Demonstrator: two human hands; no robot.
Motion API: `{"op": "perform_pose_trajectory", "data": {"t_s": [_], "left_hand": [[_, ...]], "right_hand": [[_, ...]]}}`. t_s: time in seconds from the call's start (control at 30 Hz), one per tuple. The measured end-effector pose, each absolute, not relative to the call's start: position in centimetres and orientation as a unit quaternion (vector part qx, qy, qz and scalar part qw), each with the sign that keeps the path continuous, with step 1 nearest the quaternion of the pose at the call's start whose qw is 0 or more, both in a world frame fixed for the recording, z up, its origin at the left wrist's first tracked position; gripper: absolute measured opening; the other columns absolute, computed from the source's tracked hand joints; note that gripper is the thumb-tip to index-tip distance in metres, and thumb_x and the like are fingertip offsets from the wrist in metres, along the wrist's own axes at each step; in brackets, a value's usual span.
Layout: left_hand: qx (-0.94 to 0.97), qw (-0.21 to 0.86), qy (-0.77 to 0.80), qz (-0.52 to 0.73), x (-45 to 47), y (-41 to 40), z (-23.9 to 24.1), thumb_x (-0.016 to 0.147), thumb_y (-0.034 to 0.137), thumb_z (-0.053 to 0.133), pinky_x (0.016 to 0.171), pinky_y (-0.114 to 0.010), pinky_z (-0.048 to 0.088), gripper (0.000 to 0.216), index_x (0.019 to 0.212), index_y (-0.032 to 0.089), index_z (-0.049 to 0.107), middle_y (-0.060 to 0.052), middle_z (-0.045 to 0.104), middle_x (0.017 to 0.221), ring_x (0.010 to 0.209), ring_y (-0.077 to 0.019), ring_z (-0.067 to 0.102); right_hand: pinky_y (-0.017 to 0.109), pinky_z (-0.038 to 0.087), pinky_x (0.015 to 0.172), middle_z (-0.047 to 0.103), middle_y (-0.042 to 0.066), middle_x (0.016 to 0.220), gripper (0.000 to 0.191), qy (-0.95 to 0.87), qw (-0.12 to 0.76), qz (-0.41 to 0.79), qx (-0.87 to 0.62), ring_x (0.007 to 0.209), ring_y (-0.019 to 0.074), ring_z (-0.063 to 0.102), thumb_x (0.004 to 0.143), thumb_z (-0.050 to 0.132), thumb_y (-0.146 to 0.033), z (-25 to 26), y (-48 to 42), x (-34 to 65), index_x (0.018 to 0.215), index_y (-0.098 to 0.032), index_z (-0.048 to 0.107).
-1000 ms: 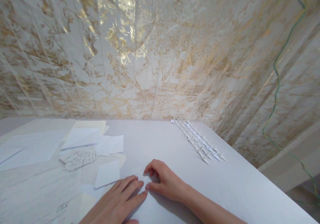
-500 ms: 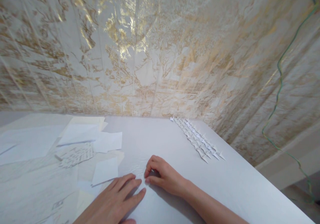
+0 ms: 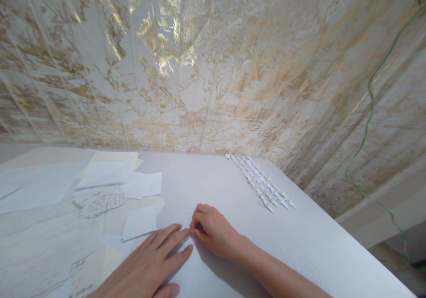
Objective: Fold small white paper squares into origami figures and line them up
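Observation:
My left hand (image 3: 151, 258) lies with its fingers spread, palm down, on the white tabletop (image 3: 199, 178). Its index fingertip meets or nearly meets the fingertips of my right hand (image 3: 211, 231). The thumb and fingers of the right hand are drawn together in a pinch. Whatever sits between them, if anything, is too small or hidden to name. Faint wrinkles show in the white surface just beyond the fingertips. Several rows of small white folded paper pieces (image 3: 259, 180) with pointed ends stand at the far right of the table.
Loose paper sheets (image 3: 43, 240) spread over the left side, with cut white pieces (image 3: 140, 220) and a printed scrap (image 3: 101, 202) among them. A patterned gold-and-white covering (image 3: 193, 89) hangs behind the table. A green cord (image 3: 369, 125) hangs past the right edge.
The fingers of my right hand have closed tighter and shifted slightly left, nearer the left index fingertip. My left hand stays spread. The view has tilted a little.

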State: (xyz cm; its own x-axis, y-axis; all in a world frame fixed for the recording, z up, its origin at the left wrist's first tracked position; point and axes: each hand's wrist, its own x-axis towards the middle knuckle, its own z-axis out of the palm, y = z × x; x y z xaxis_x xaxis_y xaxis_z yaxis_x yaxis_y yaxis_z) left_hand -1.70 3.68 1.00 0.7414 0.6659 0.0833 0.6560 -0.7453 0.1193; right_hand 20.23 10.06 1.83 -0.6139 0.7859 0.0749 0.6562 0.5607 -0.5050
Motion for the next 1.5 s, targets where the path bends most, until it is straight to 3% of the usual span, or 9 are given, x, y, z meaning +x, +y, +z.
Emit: {"op": "perform_pose_trajectory", "data": {"t_s": [0.3, 0.5, 0.7, 0.9, 1.07, 1.17, 1.27, 1.37, 1.5], "left_hand": [[0.919, 0.097, 0.38, 0.028, -1.0, 3.3, 2.8, 0.087, 0.027, 0.068, 0.105, -0.06, 0.05, 0.06, 0.144, 0.032, 0.053, -0.008, 0.052, 0.153, 0.138, -0.0393, 0.051], [0.912, 0.126, 0.388, 0.052, -1.2, 3.2, 2.3, 0.09, 0.029, 0.065, 0.109, -0.061, 0.046, 0.056, 0.144, 0.036, 0.053, -0.006, 0.047, 0.157, 0.14, -0.0381, 0.048], [0.912, 0.141, 0.377, 0.08, -1.5, 3.6, 2.1, 0.087, 0.027, 0.069, 0.113, -0.057, 0.042, 0.061, 0.144, 0.037, 0.052, -0.003, 0.047, 0.156, 0.142, -0.0343, 0.047], [0.922, 0.111, 0.358, 0.099, -2.1, 3.6, 0.8, 0.083, 0.028, 0.071, 0.108, -0.057, 0.048, 0.07, 0.148, 0.037, 0.046, -0.003, 0.049, 0.156, 0.138, -0.036, 0.052], [0.904, 0.081, 0.387, 0.163, -2.2, 3.0, -1.7, 0.077, 0.018, 0.07, 0.108, -0.045, 0.051, 0.082, 0.152, 0.027, 0.04, -0.008, 0.056, 0.152, 0.135, -0.0323, 0.055], [0.913, 0.043, 0.376, 0.149, -1.7, 3.1, -1.6, 0.081, 0.016, 0.064, 0.108, -0.042, 0.05, 0.071, 0.149, 0.026, 0.045, -0.007, 0.06, 0.148, 0.13, -0.0312, 0.059], [0.922, 0.033, 0.374, 0.096, -1.2, 3.6, 0.1, 0.085, 0.014, 0.06, 0.101, -0.043, 0.053, 0.053, 0.136, 0.027, 0.059, -0.006, 0.07, 0.133, 0.117, -0.0308, 0.065], [0.907, 0.086, 0.403, 0.085, -0.9, 4.2, 1.8, 0.087, 0.012, 0.06, 0.095, -0.037, 0.054, 0.038, 0.12, 0.027, 0.067, -0.003, 0.073, 0.114, 0.106, -0.0251, 0.066], [0.893, 0.143, 0.406, 0.129, -0.9, 4.9, 1.6, 0.086, 0.015, 0.064, 0.091, -0.031, 0.05, 0.022, 0.105, 0.026, 0.07, 0.0, 0.07, 0.107, 0.102, -0.0213, 0.063]], "right_hand": [[0.032, 0.041, 0.087, 0.06, 0.001, 0.097, 0.03, -0.838, 0.188, 0.28, -0.429, 0.094, 0.0192, 0.055, 0.071, 0.081, -0.008, 1.8, 9.7, 20.6, 0.092, -0.018, 0.062], [0.029, 0.04, 0.081, 0.055, -0.002, 0.088, 0.03, -0.817, 0.229, 0.303, -0.434, 0.083, 0.0159, 0.051, 0.072, 0.061, 0.006, 1.1, 10.2, 20.6, 0.088, -0.019, 0.058], [0.028, 0.04, 0.077, 0.054, -0.002, 0.086, 0.035, -0.798, 0.261, 0.332, -0.429, 0.079, 0.0147, 0.05, 0.069, 0.053, 0.009, 0.5, 10.5, 20.7, 0.089, -0.019, 0.058], [0.032, 0.043, 0.084, 0.058, 0.001, 0.096, 0.035, -0.811, 0.243, 0.302, -0.438, 0.089, 0.0181, 0.053, 0.072, 0.067, 0.0, 0.9, 9.8, 20.7, 0.1, -0.019, 0.059], [0.038, 0.043, 0.091, 0.061, 0.006, 0.106, 0.051, -0.838, 0.191, 0.261, -0.438, 0.098, 0.0231, 0.055, 0.068, 0.081, -0.015, 1.3, 9.2, 20.8, 0.112, -0.018, 0.057], [0.039, 0.045, 0.091, 0.062, 0.008, 0.11, 0.052, -0.85, 0.182, 0.241, -0.432, 0.1, 0.0242, 0.055, 0.069, 0.081, -0.017, 1.8, 8.8, 21.1, 0.115, -0.017, 0.058], [0.035, 0.045, 0.089, 0.066, 0.006, 0.101, 0.028, -0.882, 0.186, 0.193, -0.388, 0.097, 0.0226, 0.058, 0.077, 0.072, -0.01, 1.9, 8.3, 21.4, 0.102, -0.018, 0.064], [0.031, 0.045, 0.083, 0.069, 0.005, 0.093, 0.017, -0.921, 0.18, 0.138, -0.316, 0.089, 0.0195, 0.061, 0.085, 0.062, -0.004, 1.6, 7.7, 21.3, 0.09, -0.018, 0.07], [0.03, 0.046, 0.08, 0.074, 0.004, 0.099, 0.016, -0.938, 0.178, 0.089, -0.283, 0.084, 0.0188, 0.061, 0.089, 0.061, -0.006, 0.9, 7.2, 21.1, 0.093, -0.019, 0.071]]}}
